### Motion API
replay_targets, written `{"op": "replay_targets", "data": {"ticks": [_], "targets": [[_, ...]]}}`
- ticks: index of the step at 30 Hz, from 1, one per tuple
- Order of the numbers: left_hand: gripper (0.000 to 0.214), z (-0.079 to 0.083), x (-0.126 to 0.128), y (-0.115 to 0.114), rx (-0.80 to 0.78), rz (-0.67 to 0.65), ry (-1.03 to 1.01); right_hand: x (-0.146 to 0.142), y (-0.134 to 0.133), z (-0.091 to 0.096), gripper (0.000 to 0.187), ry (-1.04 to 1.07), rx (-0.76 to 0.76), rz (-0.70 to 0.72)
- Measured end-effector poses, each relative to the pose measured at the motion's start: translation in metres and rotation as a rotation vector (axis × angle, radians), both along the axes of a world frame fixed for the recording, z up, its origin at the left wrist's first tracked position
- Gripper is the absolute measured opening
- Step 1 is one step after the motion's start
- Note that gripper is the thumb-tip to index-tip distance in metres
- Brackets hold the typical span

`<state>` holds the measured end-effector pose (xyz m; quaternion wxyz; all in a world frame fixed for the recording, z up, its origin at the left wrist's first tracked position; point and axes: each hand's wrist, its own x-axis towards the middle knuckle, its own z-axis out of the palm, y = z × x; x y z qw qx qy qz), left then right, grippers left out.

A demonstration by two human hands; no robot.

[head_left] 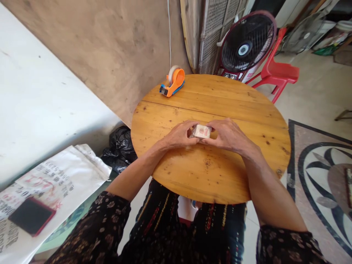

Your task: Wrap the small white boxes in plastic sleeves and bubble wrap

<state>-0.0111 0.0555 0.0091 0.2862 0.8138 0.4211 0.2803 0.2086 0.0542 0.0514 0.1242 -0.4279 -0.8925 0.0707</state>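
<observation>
Between my hands, over the middle of the round wooden table (206,183), is a small pale block (202,131), wrapped in what looks like clear film, with a reddish mark on its top. My left hand (183,135) grips its left end between thumb and fingers. On the right end, my right hand (227,134) has its thumb and fingers closed in the same way. The block's underside is hidden, so I cannot tell whether it rests on the wood. Farther back on the table stands an orange tape dispenser (176,82) with a roll of tape.
A red fan (244,46) and a red plastic chair (282,71) stand behind the table to the right. At the left, a phone (32,216) lies on a printed white sack (79,172). A black plastic bag (121,148) sits against the table's left side.
</observation>
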Motion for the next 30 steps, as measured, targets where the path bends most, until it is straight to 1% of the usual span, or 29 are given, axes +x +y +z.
{"op": "replay_targets", "data": {"ticks": [3,6,8,11,16,22,26,30], "targets": [[0.045,0.0035,0.0003,-0.0008,-0.018,-0.033,0.065,0.0038,0.0026,-0.0043,0.030,-0.042,-0.042,0.028],[0.052,0.0065,0.0004,-0.0017,-0.030,-0.055,0.055,0.0082,0.0039,-0.0077,0.044,-0.006,0.017,0.071],[0.055,0.0077,0.0005,-0.0020,-0.043,-0.062,0.044,0.0098,0.0032,-0.0076,0.050,0.033,0.071,0.084],[0.054,0.0083,0.0005,-0.0022,-0.057,-0.051,0.032,0.0094,0.0010,-0.0048,0.043,0.070,0.105,0.105],[0.046,0.0082,0.0000,-0.0015,-0.058,-0.052,0.032,0.0075,-0.0006,-0.0031,0.032,0.069,0.110,0.125],[0.039,0.0080,-0.0006,-0.0003,-0.072,-0.078,0.018,0.0085,-0.0004,-0.0037,0.027,0.066,0.108,0.167],[0.039,0.0081,-0.0007,-0.0001,-0.072,-0.070,0.020,0.0084,-0.0009,-0.0013,0.023,0.069,0.101,0.191],[0.039,0.0088,-0.0007,-0.0004,-0.074,-0.075,0.032,0.0078,-0.0019,0.0004,0.024,0.065,0.073,0.199]]}}
